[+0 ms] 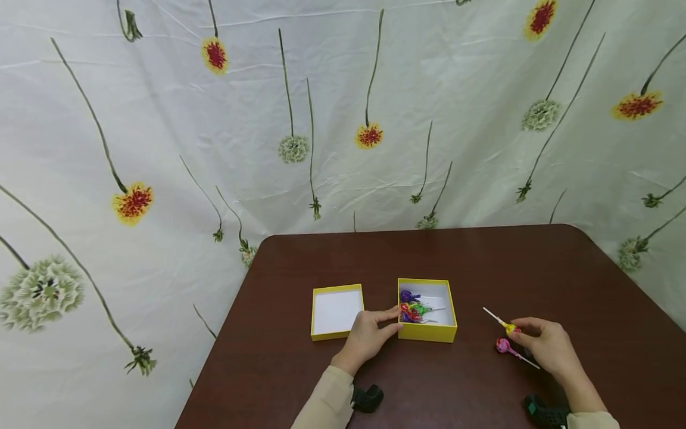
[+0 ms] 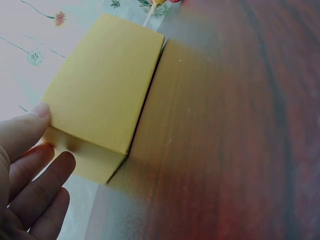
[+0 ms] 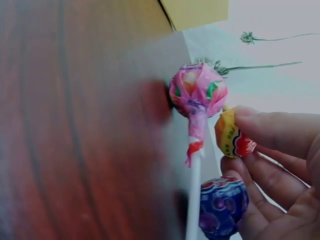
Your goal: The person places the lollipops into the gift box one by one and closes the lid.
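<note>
At the near left corner of an open yellow box, my left hand touches the wall with thumb and fingertips, its fingers loosely extended. Several wrapped lollipops lie inside, toward the left. My right hand pinches a yellow-and-red wrapped lollipop by its head between thumb and fingers, its white stick pointing up and left in the head view. Just below that hand, a pink lollipop lies on the table. Close under the fingers is a blue lollipop, mostly hidden in the head view.
The yellow box lid, white inside, lies open side up to the left of the box. Everything rests on a dark brown table with rounded far corners. Behind it hangs a white floral cloth.
</note>
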